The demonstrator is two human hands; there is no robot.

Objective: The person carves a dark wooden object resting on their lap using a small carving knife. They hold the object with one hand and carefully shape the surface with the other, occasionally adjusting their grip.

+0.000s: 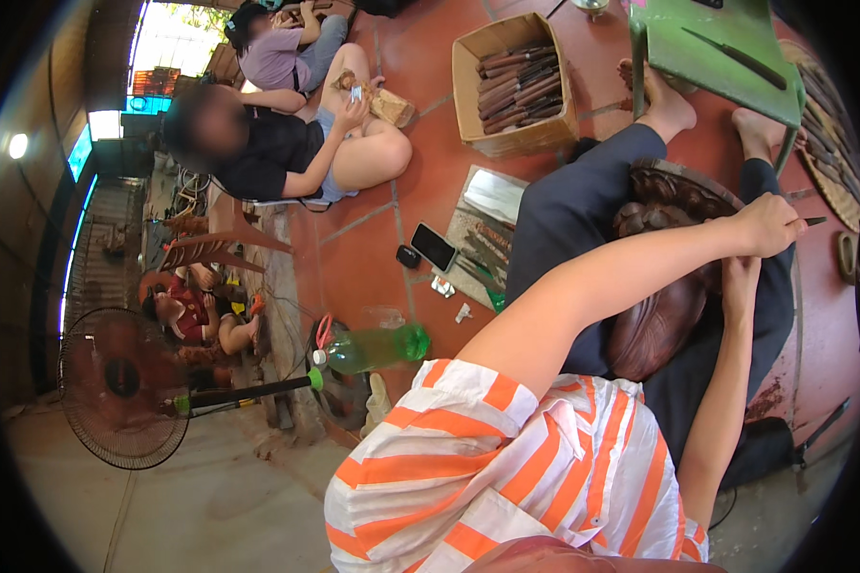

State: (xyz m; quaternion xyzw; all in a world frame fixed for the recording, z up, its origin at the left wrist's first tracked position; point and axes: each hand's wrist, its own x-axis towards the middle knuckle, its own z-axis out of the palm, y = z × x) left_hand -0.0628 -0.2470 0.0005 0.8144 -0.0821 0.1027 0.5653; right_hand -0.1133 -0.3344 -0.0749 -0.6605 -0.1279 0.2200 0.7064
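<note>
Wooden carving (661, 320) beside both hands (766, 227)

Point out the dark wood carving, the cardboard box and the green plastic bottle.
Dark wood carving (655, 332): head view, on its lower part.
Cardboard box (528, 140): head view, on an outer wall.
Green plastic bottle (365, 350): head view, on its body.

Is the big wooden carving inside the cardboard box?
No, the carving is between the person's legs, outside the cardboard box.
</note>
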